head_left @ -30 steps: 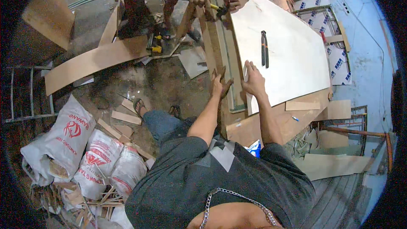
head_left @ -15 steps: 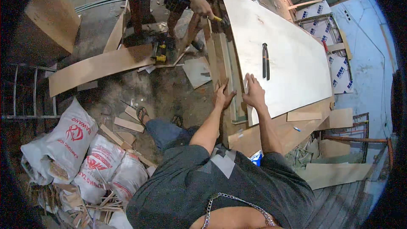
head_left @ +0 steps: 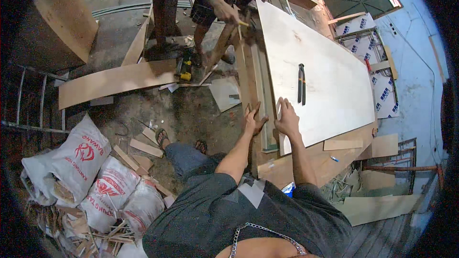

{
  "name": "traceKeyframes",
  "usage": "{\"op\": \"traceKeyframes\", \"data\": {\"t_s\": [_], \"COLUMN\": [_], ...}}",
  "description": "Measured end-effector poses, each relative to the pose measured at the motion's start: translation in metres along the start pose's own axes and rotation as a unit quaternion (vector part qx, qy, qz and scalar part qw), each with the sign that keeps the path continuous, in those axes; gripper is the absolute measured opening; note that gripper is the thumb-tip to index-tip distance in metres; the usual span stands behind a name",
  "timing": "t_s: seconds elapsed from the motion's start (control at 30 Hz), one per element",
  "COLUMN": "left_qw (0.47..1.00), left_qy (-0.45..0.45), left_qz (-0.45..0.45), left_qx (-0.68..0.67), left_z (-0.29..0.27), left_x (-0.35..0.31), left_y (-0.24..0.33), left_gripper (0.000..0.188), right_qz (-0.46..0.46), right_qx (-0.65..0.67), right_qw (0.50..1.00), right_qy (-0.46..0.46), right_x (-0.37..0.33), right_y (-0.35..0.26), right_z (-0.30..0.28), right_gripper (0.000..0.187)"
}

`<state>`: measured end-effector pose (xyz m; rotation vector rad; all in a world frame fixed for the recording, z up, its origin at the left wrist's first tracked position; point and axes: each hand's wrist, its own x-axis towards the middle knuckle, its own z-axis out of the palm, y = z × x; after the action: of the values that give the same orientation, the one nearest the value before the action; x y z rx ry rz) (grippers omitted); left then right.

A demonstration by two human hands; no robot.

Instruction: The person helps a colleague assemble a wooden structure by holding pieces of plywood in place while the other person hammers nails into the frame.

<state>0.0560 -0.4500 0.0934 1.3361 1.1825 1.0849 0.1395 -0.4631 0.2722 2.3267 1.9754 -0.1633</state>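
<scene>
My left hand [head_left: 253, 120] rests on a long narrow wooden frame [head_left: 258, 67], fingers over one edge and thumb round the other side. Close beside it, my right hand [head_left: 287, 120] lies at the left edge of a large white panel [head_left: 330, 76], its fingers stretched out over the surface. A pair of black-handled pincers [head_left: 301, 86] lies on the panel, just beyond that hand. At the far end of the frame, a co-worker's hand [head_left: 227, 13] holds a yellow-handled tool [head_left: 243, 23], seemingly a hammer; its head is hard to make out.
On the floor at left are filled white sacks [head_left: 83, 150], wood offcuts [head_left: 146, 148], a curved plywood strip [head_left: 117, 81] and a yellow-and-black power tool [head_left: 185, 68]. A ladder [head_left: 43, 95] stands far left. A marker [head_left: 334, 159] and a small plank [head_left: 343, 145] lie on the worktop.
The view has shifted, so most things sit lower in the picture. My hands keep their places on the frame and panel. The co-worker's tool hand has moved slightly farther away along the frame.
</scene>
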Motion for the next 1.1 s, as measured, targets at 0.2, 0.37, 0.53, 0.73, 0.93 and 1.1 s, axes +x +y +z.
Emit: {"op": "traceKeyframes", "data": {"t_s": [0.2,0.37,0.53,0.73,0.93,1.1], "left_qw": [0.999,0.999,0.997,0.996,0.999,0.998], "left_qy": [-0.017,-0.017,-0.042,-0.066,-0.018,-0.036], "left_qz": [0.006,-0.021,-0.058,-0.061,-0.03,-0.037], "left_qx": [-0.049,-0.032,-0.006,-0.001,0.007,-0.031], "left_z": [-0.01,-0.009,-0.01,-0.012,-0.007,-0.009], "left_x": [0.0,0.0,0.003,0.0,0.0,0.002], "left_y": [0.008,0.006,-0.006,0.005,0.002,-0.004], "left_gripper": [0.076,0.075,0.074,0.072,0.071,0.078], "right_qz": [-0.013,-0.006,-0.014,-0.012,0.0,-0.017], "right_qx": [0.028,0.013,0.013,0.016,0.02,0.023], "right_qw": [0.999,1.0,1.0,0.999,1.0,0.999], "right_qy": [0.019,0.016,0.022,0.029,0.008,0.02], "right_x": [0.001,0.001,0.002,0.001,0.002,0.001], "right_y": [-0.001,-0.003,-0.007,0.0,-0.002,-0.005], "right_z": [0.001,-0.001,0.0,0.003,0.0,-0.002], "right_gripper": [0.089,0.089,0.089,0.088,0.088,0.085]}}
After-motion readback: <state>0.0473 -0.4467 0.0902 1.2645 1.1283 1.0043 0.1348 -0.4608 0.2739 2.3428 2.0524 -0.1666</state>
